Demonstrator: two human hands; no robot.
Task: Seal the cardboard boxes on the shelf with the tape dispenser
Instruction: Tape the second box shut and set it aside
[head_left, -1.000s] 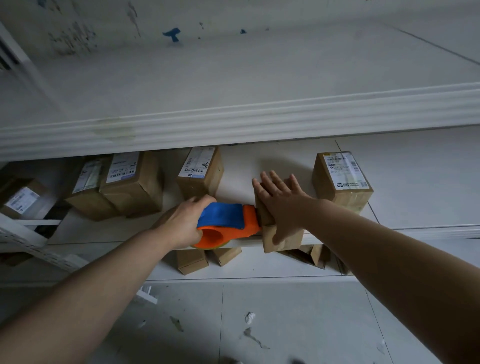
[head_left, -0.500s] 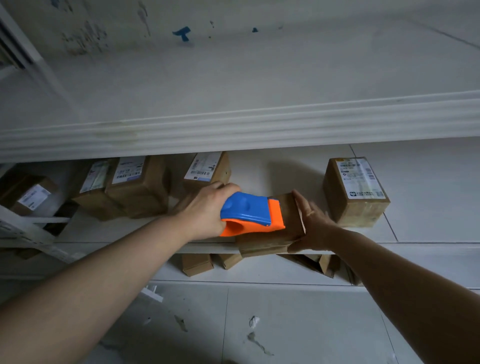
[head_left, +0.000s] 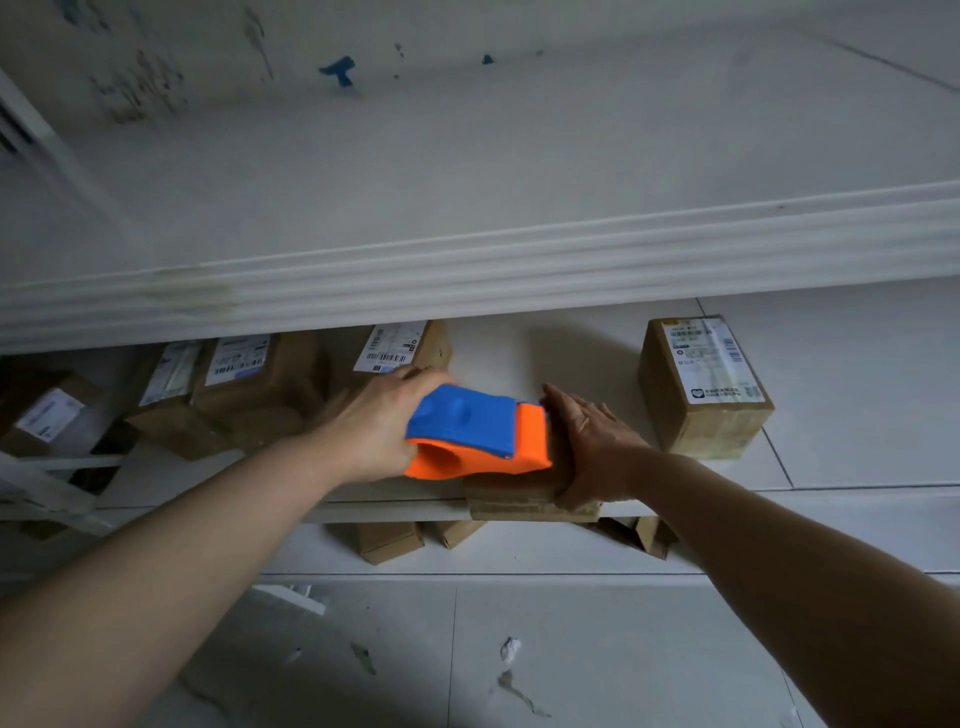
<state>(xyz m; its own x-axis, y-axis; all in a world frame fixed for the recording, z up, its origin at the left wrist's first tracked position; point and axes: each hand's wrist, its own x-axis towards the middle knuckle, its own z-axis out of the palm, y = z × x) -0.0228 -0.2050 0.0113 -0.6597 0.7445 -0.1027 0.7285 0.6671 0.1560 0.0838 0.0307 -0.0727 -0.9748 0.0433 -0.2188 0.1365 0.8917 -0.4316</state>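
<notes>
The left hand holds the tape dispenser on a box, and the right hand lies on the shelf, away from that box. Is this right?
The right hand is wrong: the head view shows it holding the right end of the box, not lying on the shelf. The left hand holds the tape dispenser on that box.

body: two arms are seen, cut off by the frame | left hand (head_left: 382, 426): bare | left forearm (head_left: 208, 530): bare, unsleeved to the frame edge | right hand (head_left: 597, 452): bare | right forearm (head_left: 779, 561): bare, unsleeved, shadowed
</notes>
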